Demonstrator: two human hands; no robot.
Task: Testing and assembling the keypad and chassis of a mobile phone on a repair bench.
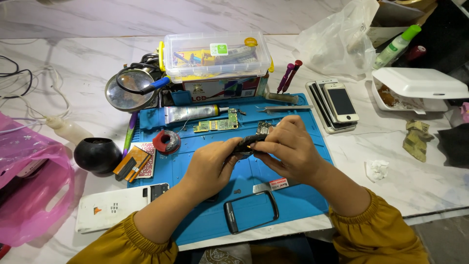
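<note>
**Head view: both hands clamped on small dark phone part over blue mat**

Left hand (211, 164) and right hand (288, 146) meeting above centre of blue work mat (293, 195). Dark phone part (246, 143) pinched between them, held slightly tilted, raised off mat surface. Left fingers (225, 149) curled shut around its left end; right fingers (276, 139) closed over its right end, thumb tucked under. Exact kind of part: cannot tell, mostly covered by fingers. Mustard sleeves at both wrists.

On mat, just below hands: black phone frame (251, 211) lying flat, small silver strip with red-and-white label (271, 185) beside it. Behind hands: green circuit board (216, 124), second smaller board (264, 128) right at right-hand knuckles, silver glue tube (190, 113), tweezers (286, 109), red solder spool (166, 142).

Left of mat: white phone back cover (115, 208) face down, orange and black cards (132, 164), black round bowl (97, 154), magnifying glass (129, 90), pink plastic bag (29, 186).

Far edge of mat: clear lidded plastic box (216, 56) with yellow latches, stacked on printed carton. Two purple-handled screwdrivers (290, 74) standing just right of it.

Right of mat: stack of white smartphones (334, 105), white foam food box (415, 88), green-capped bottle (396, 46), crumpled tissue (377, 169). Everything sitting on white marble tabletop (415, 186).
</note>
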